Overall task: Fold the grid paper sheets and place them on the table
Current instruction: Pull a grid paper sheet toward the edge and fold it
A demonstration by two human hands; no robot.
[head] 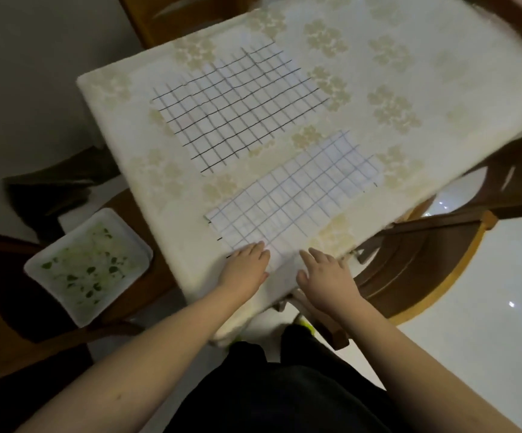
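Observation:
Two grid paper sheets lie on the table [409, 73], which wears a cream flowered cloth. The far sheet [237, 107] has bold black lines and lies flat in the middle. The near sheet [297, 195] shows fainter blue lines and reaches the table's near corner. My left hand [247, 264] rests flat on its near end, fingers straight. My right hand [325, 273] lies just to the right, fingers spread over the same end of the sheet at the table's edge.
A white tray [87, 267] with green leaf print sits on a wooden chair at the left. Another wooden chair [425, 254] stands under the table's right side. More chairs stand behind the table. Glossy white floor lies to the right.

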